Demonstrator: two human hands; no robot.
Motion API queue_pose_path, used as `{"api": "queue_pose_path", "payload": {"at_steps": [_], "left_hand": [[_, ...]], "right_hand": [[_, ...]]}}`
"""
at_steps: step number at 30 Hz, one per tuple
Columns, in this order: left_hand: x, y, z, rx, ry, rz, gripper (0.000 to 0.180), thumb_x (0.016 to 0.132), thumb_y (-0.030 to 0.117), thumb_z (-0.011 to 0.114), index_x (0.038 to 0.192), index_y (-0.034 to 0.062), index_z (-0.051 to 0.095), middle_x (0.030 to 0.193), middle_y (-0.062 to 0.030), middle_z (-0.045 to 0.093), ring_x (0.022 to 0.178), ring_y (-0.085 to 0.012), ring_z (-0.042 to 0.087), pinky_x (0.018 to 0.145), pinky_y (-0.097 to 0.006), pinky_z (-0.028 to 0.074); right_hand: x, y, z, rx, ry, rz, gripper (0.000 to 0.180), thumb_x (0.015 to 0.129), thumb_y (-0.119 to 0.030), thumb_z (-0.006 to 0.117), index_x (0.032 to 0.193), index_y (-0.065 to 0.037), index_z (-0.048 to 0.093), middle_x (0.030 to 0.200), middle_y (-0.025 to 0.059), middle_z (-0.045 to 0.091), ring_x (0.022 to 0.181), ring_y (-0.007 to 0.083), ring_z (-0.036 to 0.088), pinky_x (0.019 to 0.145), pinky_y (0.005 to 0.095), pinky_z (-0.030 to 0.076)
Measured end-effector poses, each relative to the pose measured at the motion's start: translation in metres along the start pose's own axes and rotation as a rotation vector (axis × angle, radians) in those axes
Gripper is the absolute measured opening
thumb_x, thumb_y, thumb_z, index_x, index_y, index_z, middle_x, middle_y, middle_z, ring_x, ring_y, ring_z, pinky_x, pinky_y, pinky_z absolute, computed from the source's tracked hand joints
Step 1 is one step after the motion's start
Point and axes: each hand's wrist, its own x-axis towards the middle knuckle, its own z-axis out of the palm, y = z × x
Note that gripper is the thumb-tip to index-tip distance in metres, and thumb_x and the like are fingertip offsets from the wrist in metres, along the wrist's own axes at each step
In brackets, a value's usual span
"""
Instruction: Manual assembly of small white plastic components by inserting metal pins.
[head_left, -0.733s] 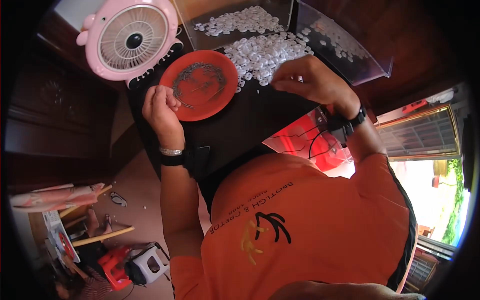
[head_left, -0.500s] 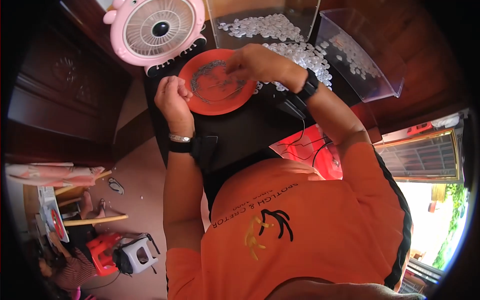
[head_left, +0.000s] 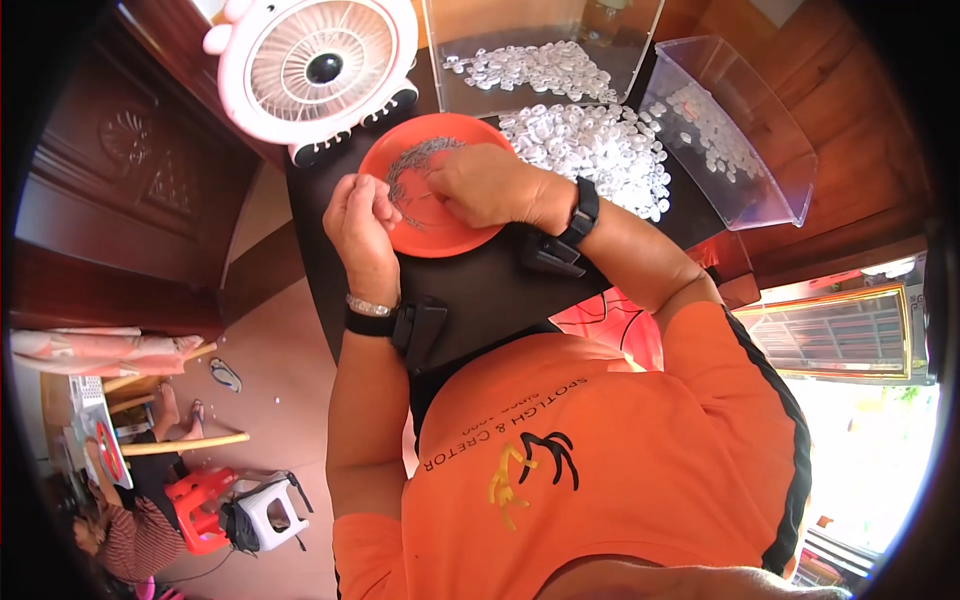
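Thin metal pieces [head_left: 415,165] are pinched by the fingertips of the right hand [head_left: 485,185] over the orange plate [head_left: 445,235] on the dark table [head_left: 480,290]. The left hand [head_left: 362,212] is curled closed at the plate's left rim; what it grips cannot be told. White plastic parts [head_left: 590,145] are heaped just beyond, with a pink fan [head_left: 315,65] and clear bins [head_left: 730,130] behind.

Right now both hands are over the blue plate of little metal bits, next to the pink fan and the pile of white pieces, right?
Not quite: the plate is orange-red, not blue, as the head view shows. The rest holds: the left hand and right hand are over its small metal bits, with the pink fan and the pile of white pieces beside it.
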Motion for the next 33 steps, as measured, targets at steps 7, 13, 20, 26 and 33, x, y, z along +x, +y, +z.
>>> {"api": "queue_pose_path", "payload": {"at_steps": [7,13,20,26,33], "left_hand": [[-0.002,0.001,0.005,0.014,-0.019,-0.017,0.023,0.091,0.014,0.047,0.071,0.0031,0.051,0.060,0.0007,0.043,0.052,-0.0070,0.040,0.049,-0.022,0.033],[-0.004,0.001,0.005,0.004,-0.047,-0.038,0.021,0.090,0.013,0.047,0.071,0.0039,0.050,0.060,0.0000,0.043,0.052,-0.0084,0.040,0.050,-0.022,0.033],[-0.004,0.004,0.007,-0.008,-0.029,-0.054,0.021,0.090,0.014,0.047,0.071,0.0045,0.049,0.060,-0.0004,0.044,0.052,-0.0092,0.041,0.050,-0.023,0.033],[-0.002,-0.004,0.003,-0.011,-0.069,-0.116,0.021,0.090,0.015,0.047,0.073,0.0033,0.051,0.061,-0.0008,0.045,0.052,-0.0093,0.043,0.050,-0.023,0.033],[-0.002,-0.003,0.002,0.010,-0.058,-0.108,0.021,0.090,0.016,0.048,0.075,0.0025,0.053,0.061,-0.0008,0.046,0.052,-0.0091,0.044,0.050,-0.023,0.033]], "right_hand": [[-0.004,-0.004,-0.008,0.278,0.138,-0.014,0.013,0.073,-0.011,0.060,0.083,-0.003,0.058,0.081,0.0153,0.060,0.078,0.0348,0.059,0.066,0.0436,0.047],[-0.013,0.025,-0.038,0.300,0.254,0.073,0.014,0.076,-0.017,0.063,0.087,-0.009,0.066,0.080,0.0108,0.065,0.075,0.0307,0.063,0.066,0.0377,0.050],[-0.052,0.083,-0.066,-0.064,0.316,0.508,0.019,0.078,-0.028,0.060,0.083,-0.012,0.068,0.074,0.0080,0.066,0.071,0.0294,0.063,0.064,0.0387,0.049],[-0.063,0.097,-0.033,-0.109,0.104,0.542,0.025,0.074,-0.031,0.063,0.086,-0.009,0.066,0.082,0.0112,0.065,0.083,0.0322,0.062,0.072,0.0427,0.049],[-0.073,0.106,-0.038,0.002,0.123,0.536,0.021,0.076,-0.023,0.059,0.089,-0.008,0.064,0.085,0.0129,0.066,0.083,0.0315,0.062,0.073,0.0416,0.048]]}}
